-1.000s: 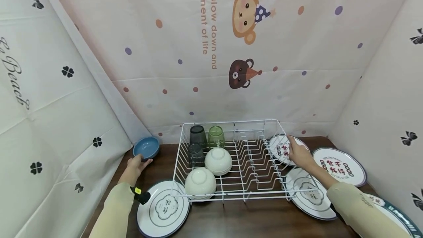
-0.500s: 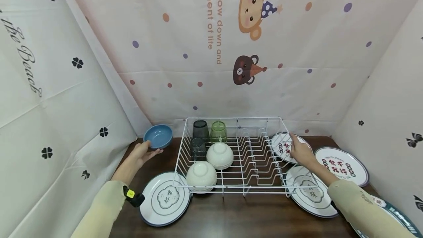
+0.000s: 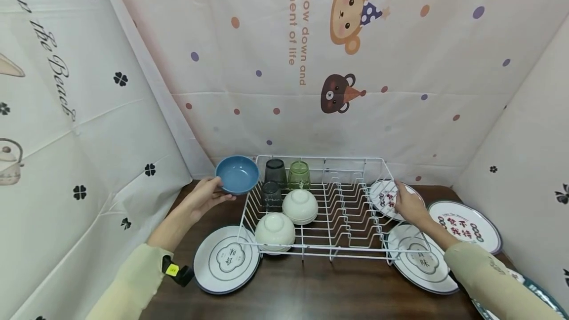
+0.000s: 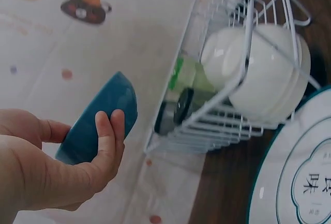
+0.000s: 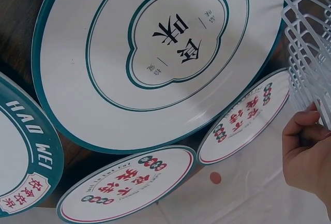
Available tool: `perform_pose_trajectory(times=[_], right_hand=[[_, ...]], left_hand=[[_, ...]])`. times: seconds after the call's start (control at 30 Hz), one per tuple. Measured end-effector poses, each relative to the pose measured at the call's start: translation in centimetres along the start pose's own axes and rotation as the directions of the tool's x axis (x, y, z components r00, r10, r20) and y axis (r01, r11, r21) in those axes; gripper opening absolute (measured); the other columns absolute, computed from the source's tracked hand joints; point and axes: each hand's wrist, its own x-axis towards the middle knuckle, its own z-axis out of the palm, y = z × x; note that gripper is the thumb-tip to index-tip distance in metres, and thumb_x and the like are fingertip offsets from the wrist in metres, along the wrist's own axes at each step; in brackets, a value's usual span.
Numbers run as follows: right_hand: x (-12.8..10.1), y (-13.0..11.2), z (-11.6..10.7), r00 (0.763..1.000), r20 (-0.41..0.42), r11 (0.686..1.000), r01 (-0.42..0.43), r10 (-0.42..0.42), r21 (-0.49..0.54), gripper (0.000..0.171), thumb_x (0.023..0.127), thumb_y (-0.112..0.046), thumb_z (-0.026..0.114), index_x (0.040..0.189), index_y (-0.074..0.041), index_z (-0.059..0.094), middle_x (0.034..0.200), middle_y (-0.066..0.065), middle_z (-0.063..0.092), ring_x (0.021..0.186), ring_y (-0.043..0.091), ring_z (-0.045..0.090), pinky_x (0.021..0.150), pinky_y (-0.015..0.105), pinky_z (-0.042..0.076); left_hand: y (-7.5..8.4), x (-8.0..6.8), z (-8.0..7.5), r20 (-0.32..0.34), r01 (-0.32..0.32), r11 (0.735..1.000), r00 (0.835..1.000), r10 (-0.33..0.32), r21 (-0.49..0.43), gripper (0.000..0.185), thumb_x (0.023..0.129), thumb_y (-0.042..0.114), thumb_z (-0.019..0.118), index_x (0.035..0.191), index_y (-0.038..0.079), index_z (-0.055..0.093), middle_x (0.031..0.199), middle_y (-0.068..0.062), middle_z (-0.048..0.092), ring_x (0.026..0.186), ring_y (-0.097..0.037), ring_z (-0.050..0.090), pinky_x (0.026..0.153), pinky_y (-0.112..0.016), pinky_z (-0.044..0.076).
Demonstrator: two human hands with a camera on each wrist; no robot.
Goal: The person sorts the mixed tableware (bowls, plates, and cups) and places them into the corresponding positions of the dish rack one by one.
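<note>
Dark wooden table [image 3: 311, 290], cartoon-print curtain walls around. Left hand [image 3: 202, 196] grips blue bowl [image 3: 237, 175], fingers curled on rim, bowl raised at far-left corner of white wire rack [image 3: 338, 211]. Right hand [image 3: 408, 205] at small red-lettered plate [image 3: 383, 196] by rack's right side; grip not discernible. Two white bowls [image 3: 300, 205], tumblers [image 3: 299, 175] in rack. Plates flat either side.

blue bowl [image 3: 237, 174]: smooth, matt | rack [image 3: 338, 241]: white-coated wire | table [image 3: 311, 290]: dark wood | plates: glossy
</note>
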Motion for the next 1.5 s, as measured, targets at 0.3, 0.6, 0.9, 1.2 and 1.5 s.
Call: perform_pose_trajectory(times=[0.3, 0.6, 0.9, 1.2, 1.5], right_hand=[[0.4, 0.1, 0.2, 1.0, -0.013, 1.0, -0.008, 0.008, -0.01, 0.055, 0.098, -0.002, 0.035, 0.149, 0.018, 0.027, 0.068, 0.009, 0.069, 0.056, 0.017, 0.058, 0.054, 0.034, 0.04], [0.0, -0.1, 0.1, 1.0, -0.011, 1.0, -0.01, 0.01, 0.016, 0.055, 0.099, -0.001, 0.033, 0.149, 0.02, 0.026, 0.067, 0.01, 0.069, 0.053, 0.016, 0.056, 0.053, 0.032, 0.039], [-0.1, -0.3, -0.1, 1.0, 0.008, 1.0, -0.022, 0.022, 0.0, 0.057, 0.098, -0.002, 0.033, 0.15, 0.021, 0.025, 0.066, 0.007, 0.069, 0.052, 0.015, 0.053, 0.053, 0.032, 0.037], [-0.6, -0.2, -0.1, 0.995, -0.099, 0.999, -0.025, 0.021, -0.035, 0.048, 0.105, -0.009, 0.034, 0.146, 0.015, 0.039, 0.098, 0.031, 0.067, 0.079, 0.041, 0.064, 0.072, 0.056, 0.05], [-0.3, -3.1, -1.1, 0.934, -0.323, 0.988, 0.138, -0.152, -0.068, 0.04, 0.104, -0.011, 0.048, 0.136, 0.013, 0.051, 0.122, 0.041, 0.049, 0.106, 0.055, 0.049, 0.082, 0.066, 0.042]], left_hand=[[1.0, -1.6, 2.3, 0.051, 0.001, 1.0, 0.999, -0.002, 0.01, 0.062, 0.103, 0.013, 0.039, 0.154, -0.01, 0.012, 0.14, -0.032, 0.04, 0.095, -0.015, 0.069, 0.09, -0.022, 0.058], [1.4, -3.0, 4.7, 0.096, 0.008, 1.0, 0.995, -0.009, 0.002, 0.058, 0.103, 0.012, 0.041, 0.153, -0.007, 0.017, 0.147, -0.034, 0.036, 0.101, -0.022, 0.069, 0.097, -0.03, 0.057], [1.6, -4.3, 7.1, 0.15, -0.02, 1.0, 0.989, 0.018, 0.015, 0.052, 0.101, 0.012, 0.043, 0.147, -0.007, 0.027, 0.137, -0.03, 0.043, 0.097, -0.018, 0.069, 0.091, -0.026, 0.058], [1.5, -5.2, 8.8, 0.193, -0.023, 1.0, 0.981, 0.022, 0.001, 0.04, 0.101, 0.014, 0.046, 0.135, -0.002, 0.035, 0.125, -0.027, 0.055, 0.088, -0.016, 0.073, 0.087, -0.024, 0.059], [1.5, -5.4, 9.1, 0.264, -0.036, 0.999, 0.964, 0.037, -0.007, 0.038, 0.103, 0.015, 0.046, 0.135, -0.002, 0.035, 0.132, -0.031, 0.052, 0.088, -0.016, 0.074, 0.089, -0.026, 0.059]])
